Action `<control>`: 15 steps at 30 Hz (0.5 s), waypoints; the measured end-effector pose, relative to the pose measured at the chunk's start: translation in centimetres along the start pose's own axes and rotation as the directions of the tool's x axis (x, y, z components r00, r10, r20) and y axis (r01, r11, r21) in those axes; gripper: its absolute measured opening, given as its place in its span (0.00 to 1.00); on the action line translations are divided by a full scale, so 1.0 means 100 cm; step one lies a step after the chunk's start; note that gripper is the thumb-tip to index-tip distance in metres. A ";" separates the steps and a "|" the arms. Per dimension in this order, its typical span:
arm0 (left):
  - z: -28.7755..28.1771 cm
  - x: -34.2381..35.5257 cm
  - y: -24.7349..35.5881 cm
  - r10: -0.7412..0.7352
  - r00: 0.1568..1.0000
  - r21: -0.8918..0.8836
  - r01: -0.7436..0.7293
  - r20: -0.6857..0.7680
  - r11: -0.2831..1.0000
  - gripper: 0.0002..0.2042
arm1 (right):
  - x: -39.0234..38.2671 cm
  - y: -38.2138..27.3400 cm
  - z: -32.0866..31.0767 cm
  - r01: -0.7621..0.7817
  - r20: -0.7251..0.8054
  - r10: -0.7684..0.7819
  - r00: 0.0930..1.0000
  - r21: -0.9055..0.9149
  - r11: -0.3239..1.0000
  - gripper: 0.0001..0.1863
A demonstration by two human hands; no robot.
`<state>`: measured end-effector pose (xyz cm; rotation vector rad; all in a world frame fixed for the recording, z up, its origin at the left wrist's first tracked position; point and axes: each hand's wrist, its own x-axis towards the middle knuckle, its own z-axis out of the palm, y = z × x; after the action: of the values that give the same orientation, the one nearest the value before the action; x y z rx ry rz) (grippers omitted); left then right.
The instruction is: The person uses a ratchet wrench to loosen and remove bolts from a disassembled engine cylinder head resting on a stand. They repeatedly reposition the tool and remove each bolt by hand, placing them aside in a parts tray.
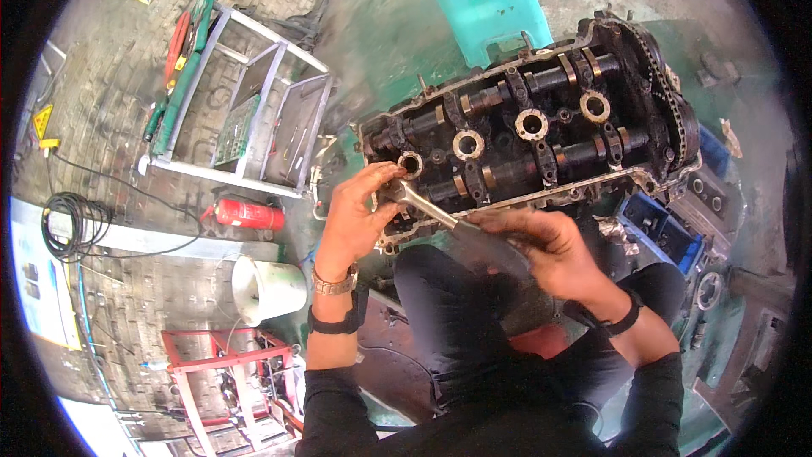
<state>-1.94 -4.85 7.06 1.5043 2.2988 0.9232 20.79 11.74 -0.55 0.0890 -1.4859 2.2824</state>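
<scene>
A greasy engine cylinder head (499,148) lies in front of me, its camshafts and several round spark plug openings facing up. Over its near left corner, a ratchet wrench (430,206) points its silver head to the left. My left hand (355,211) has its fingers closed around the ratchet's head, close to the leftmost round opening. On the dark handle, my right hand (554,250) is wrapped with its fingers bent. Whatever sits under the ratchet's head is hidden by my left hand. A timing chain (664,89) runs along the right end of the cylinder head.
Beyond the cylinder head stands a turquoise plastic stool (499,13). To the left are a metal cart (233,173), a red fire extinguisher (249,215), a white bucket (283,290) and a red frame (216,351). A blue bin (664,233) with parts sits near my right knee.
</scene>
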 end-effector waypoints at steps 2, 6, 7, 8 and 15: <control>-0.001 -0.001 0.002 -0.001 1.000 0.110 0.002 -0.013 0.994 0.21 | -0.004 -0.010 -0.015 -0.258 0.006 0.264 0.965 0.221 0.940 0.21; 0.003 0.001 0.013 0.186 0.977 0.220 -0.161 -0.101 0.962 0.21 | -0.001 -0.016 -0.031 -0.287 0.036 0.295 0.955 0.372 0.883 0.25; 0.003 0.003 0.018 0.199 0.973 0.235 -0.168 -0.114 0.957 0.22 | -0.001 -0.019 -0.034 -0.339 0.032 0.346 0.938 0.293 0.894 0.26; 0.002 0.005 0.024 0.215 0.968 0.249 -0.180 -0.125 0.952 0.23 | -0.001 -0.022 -0.036 -0.332 0.086 0.321 0.943 0.197 0.923 0.26; -0.003 0.006 0.059 0.256 0.964 0.244 -0.232 -0.071 0.942 0.24 | -0.007 -0.041 -0.043 -0.280 0.073 0.316 0.946 -0.306 0.910 0.22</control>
<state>1.97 -2.86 11.07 1.9185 2.4005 0.8268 23.69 16.79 0.94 -0.0953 -2.0063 2.2871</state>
